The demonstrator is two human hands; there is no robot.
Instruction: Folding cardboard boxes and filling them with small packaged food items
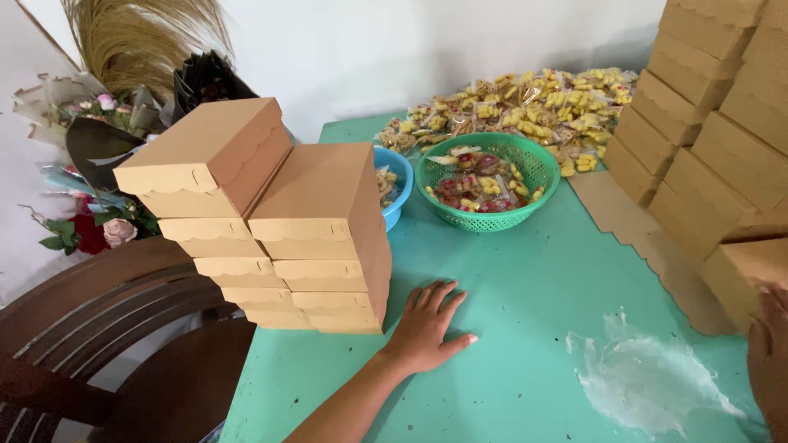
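We take the stack of closed cardboard boxes (324, 238) on the green table (525, 303) as our landmark; our left hand (427, 324) lies just to the right of its base, near the bottom boxes but apart from them; the palm rests flat on the table, fingers spread wide, holding nothing; our right hand (770, 353) shows only at the frame's edge, far right of the stack, touching a brown box (743, 275); we cannot tell how far it is open; a clear plastic sheet (648, 377) lies between the two hands; behind and right of the stack stands a green basket (488, 176) of wrapped snacks, a blue bowl (394, 184) beside it.
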